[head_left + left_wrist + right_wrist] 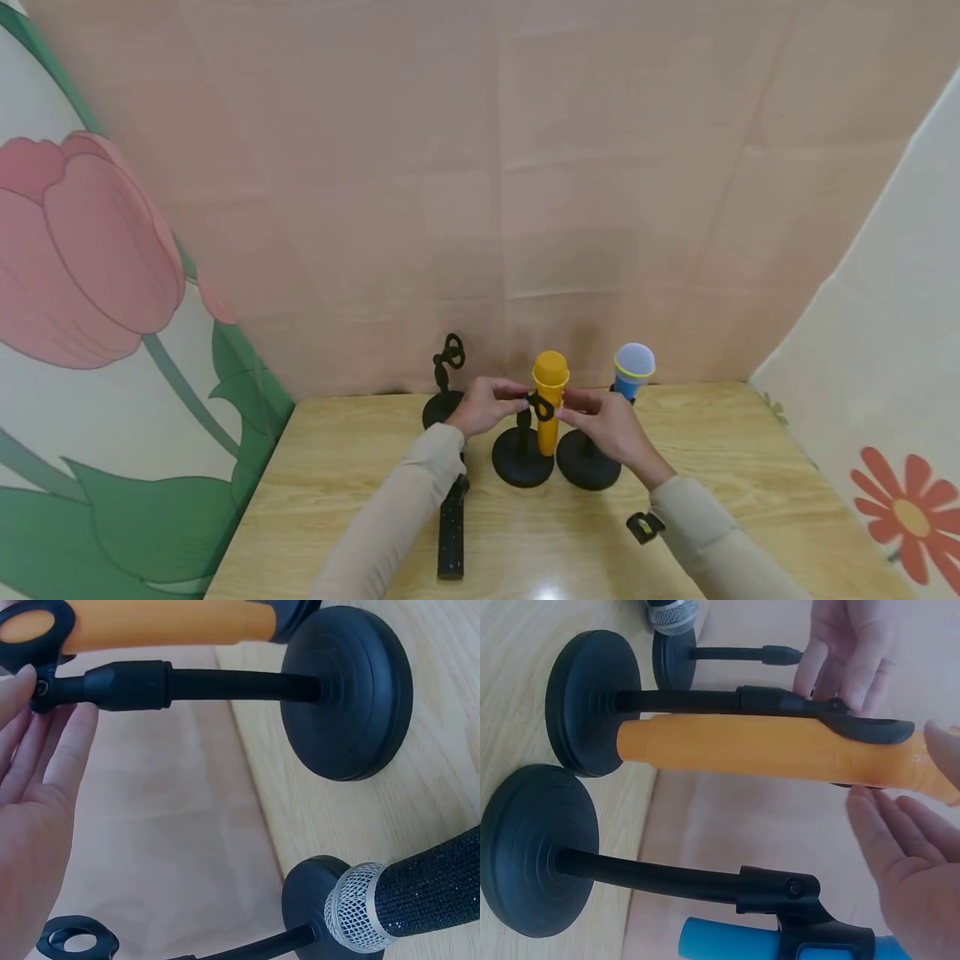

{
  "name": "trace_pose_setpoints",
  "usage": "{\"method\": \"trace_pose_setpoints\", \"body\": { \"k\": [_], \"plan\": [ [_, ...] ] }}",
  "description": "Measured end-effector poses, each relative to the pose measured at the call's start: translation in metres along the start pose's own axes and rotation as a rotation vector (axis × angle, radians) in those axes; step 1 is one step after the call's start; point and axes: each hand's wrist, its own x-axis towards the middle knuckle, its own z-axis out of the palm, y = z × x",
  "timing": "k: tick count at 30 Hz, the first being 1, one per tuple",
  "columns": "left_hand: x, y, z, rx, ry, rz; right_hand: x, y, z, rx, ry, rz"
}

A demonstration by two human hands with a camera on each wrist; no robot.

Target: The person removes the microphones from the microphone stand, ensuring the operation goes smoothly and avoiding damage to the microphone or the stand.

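A yellow-orange toy microphone [551, 371] stands upright in the ring clip of the middle black microphone stand [517, 468]. My left hand [483, 406] pinches the stand's joint just below the clip, as the left wrist view shows. From the other side, my right hand [611, 425] holds the toy microphone near its head, the thumb [943, 754] on one side and the fingers [881, 829] on the other. In the right wrist view the microphone's lower end reaches down beside the stand's round base [592, 701].
A blue toy microphone [632, 371] sits in the right-hand stand [588, 462]. To the left is another black stand [441, 407] with a bare ring clip. A sparkly black microphone [451, 533] with a silver mesh head [356, 907] lies on the wooden table [337, 500].
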Motion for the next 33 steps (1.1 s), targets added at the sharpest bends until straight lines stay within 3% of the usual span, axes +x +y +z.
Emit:
{"method": "trace_pose_setpoints", "body": {
  "k": [6, 13, 25, 33],
  "plan": [
    [0.000, 0.001, 0.000, 0.006, 0.015, 0.000, 0.005, 0.001, 0.002, 0.011, 0.033, -0.075],
    [-0.002, 0.004, -0.001, 0.002, 0.040, -0.007, 0.010, 0.000, 0.006, -0.002, 0.043, -0.072],
    [-0.004, -0.001, 0.001, -0.014, 0.088, 0.047, 0.020, -0.002, 0.013, 0.030, 0.088, -0.013],
    [-0.006, -0.003, 0.002, -0.007, 0.112, 0.034, 0.021, -0.005, 0.018, 0.000, 0.114, 0.071]
  ]
}}
